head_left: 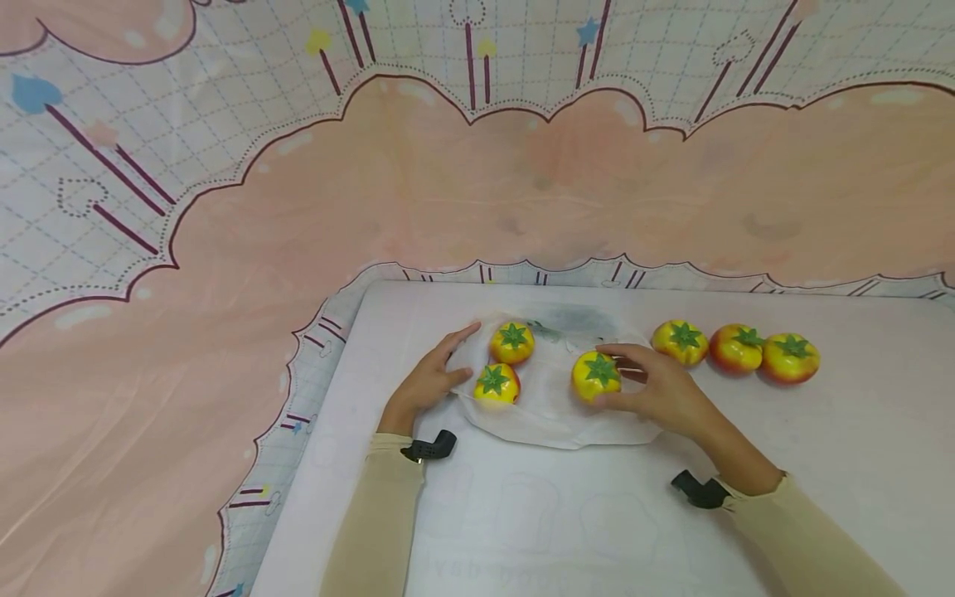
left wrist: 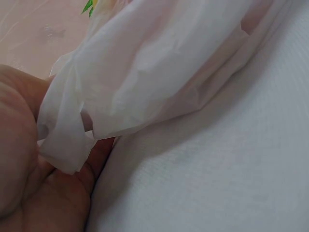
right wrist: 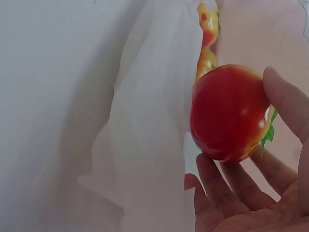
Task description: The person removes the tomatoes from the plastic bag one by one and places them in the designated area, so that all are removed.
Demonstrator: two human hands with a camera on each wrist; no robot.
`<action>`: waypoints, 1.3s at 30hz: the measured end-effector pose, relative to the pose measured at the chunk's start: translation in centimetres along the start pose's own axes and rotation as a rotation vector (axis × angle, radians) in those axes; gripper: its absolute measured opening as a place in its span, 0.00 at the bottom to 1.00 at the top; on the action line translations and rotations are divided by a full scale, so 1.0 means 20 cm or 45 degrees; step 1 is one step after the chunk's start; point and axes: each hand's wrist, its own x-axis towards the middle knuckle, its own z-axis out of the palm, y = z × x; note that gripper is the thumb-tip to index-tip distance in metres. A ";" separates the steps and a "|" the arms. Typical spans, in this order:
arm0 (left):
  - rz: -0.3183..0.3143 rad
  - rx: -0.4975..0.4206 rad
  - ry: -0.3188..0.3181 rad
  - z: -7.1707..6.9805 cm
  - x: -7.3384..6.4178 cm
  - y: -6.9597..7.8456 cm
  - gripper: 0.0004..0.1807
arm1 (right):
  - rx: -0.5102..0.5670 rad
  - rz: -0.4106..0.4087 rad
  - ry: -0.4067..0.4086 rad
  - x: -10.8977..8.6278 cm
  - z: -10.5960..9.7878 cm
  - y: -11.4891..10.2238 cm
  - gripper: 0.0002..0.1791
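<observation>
Hands work apart: the right hand point(head_left: 660, 394) pinches a red-and-yellow fruit point(head_left: 594, 375) over the white bag point(head_left: 548, 425), whose left edge the left hand point(head_left: 431, 379) touches, thumb and fingers spread. Two fruits point(head_left: 511, 342) lie in the bag; three others point(head_left: 735, 350) line the surface point(head_left: 858, 464) rightward.

the left wrist view's top edge crops the white bag point(left wrist: 140, 77).

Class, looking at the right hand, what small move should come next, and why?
Probably lower the held fruit into the white bag and release it: the right hand grips it at the bag's opening, two other fruits already sit inside, and the left hand touches the bag's edge.
</observation>
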 end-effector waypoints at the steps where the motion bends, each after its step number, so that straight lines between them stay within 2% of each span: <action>1: 0.002 -0.001 -0.002 0.00 0.00 0.00 0.42 | -0.001 -0.006 0.002 0.00 -0.01 0.00 0.43; 13: 0.043 0.003 0.012 0.01 0.00 -0.01 0.43 | -0.013 -0.039 0.039 -0.06 -0.07 0.04 0.41; 17: 0.035 0.010 0.020 0.01 0.00 -0.02 0.43 | -0.015 -0.043 0.055 -0.08 -0.09 0.05 0.41; 27: 0.032 0.027 0.022 0.00 0.00 -0.01 0.42 | -0.058 0.029 0.065 -0.12 -0.13 0.07 0.44; 39: 0.009 0.013 0.021 0.01 0.00 0.01 0.43 | -0.070 0.011 0.110 -0.18 -0.19 0.12 0.44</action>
